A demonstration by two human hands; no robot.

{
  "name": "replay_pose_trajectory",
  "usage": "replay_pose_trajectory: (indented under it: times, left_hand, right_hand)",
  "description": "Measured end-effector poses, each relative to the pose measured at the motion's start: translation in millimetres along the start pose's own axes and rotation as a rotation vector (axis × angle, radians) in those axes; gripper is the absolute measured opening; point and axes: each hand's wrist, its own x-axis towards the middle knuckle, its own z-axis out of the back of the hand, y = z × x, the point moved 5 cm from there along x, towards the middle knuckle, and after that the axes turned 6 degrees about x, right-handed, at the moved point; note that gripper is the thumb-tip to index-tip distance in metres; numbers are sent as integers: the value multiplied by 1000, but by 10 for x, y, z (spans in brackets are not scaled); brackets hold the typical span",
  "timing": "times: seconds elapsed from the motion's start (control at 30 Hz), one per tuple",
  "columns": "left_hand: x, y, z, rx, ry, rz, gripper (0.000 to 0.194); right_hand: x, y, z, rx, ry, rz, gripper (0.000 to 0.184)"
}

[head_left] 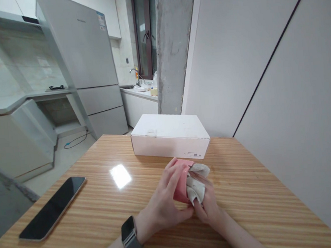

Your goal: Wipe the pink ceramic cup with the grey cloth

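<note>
my left hand has its fingers wrapped round the tipped pink cup, on my side of the white box, its mouth facing my right hand, whose fingers grip the pale cloth at the rim.

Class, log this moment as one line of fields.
left hand: holding pink container | right hand: holding pale cloth at its opening | white box: beyond hands | phone: left side

Grey fridge beside kitchen counter
</note>
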Motion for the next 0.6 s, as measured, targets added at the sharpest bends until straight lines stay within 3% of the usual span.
replay_pose_trajectory:
  times: [0.17, 0.27, 0.37, 0.47, 0.6]
  left_hand:
    - [-19, 303, 37, -740, -279, 562, 64]
    - [-46, 460, -68, -947, -273, 829, 49]
    - [-48, 520, -112, -815, -179, 893, 47]
    - [-29, 525, -78, -593, -140, 833, 43]
    - [9, 463, -21, -516, -120, 784, 45]
  right_hand:
    - [-29, 16, -39, -105, 39, 148, 38]
    - [-112, 28, -113, -211, 112, 293, 34]
    - [-179, -3, -154, -261, 193, 331, 35]
    - [-176, -42, -141, -261, 228, 305, 37]
    - [-93, -70, -127, -219, 229, 232, 39]
